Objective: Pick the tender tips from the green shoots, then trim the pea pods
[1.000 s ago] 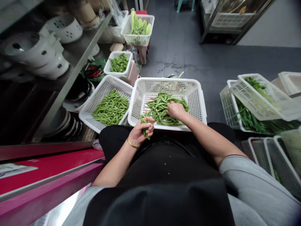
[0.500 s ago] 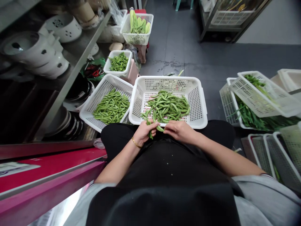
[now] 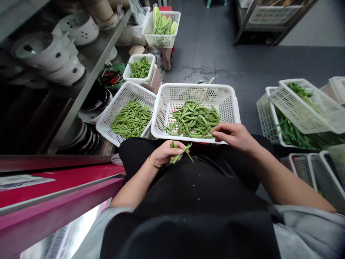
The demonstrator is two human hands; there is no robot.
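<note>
Several green pea pods (image 3: 178, 155) are held in my left hand (image 3: 165, 154), over my lap in front of the black apron. My right hand (image 3: 232, 136) is over the front right rim of a large white basket (image 3: 228, 94); its thumb and forefinger are pinched at the edge of the pods, and what they hold is too small to make out. Inside that basket lies a loose heap of pods (image 3: 195, 117). To its left, a tilted white basket (image 3: 105, 124) holds more pods (image 3: 132, 118).
Beyond are a small basket of green vegetables (image 3: 140, 68) and a basket of long gourds (image 3: 161, 40). A metal shelf with white pots (image 3: 48, 54) rises at left. Stacked baskets with leafy greens (image 3: 293, 129) stand at right.
My right hand has moved away from my left, rightward to the large basket's rim. The pods in my left hand now point to the right. The view has shifted slightly.
</note>
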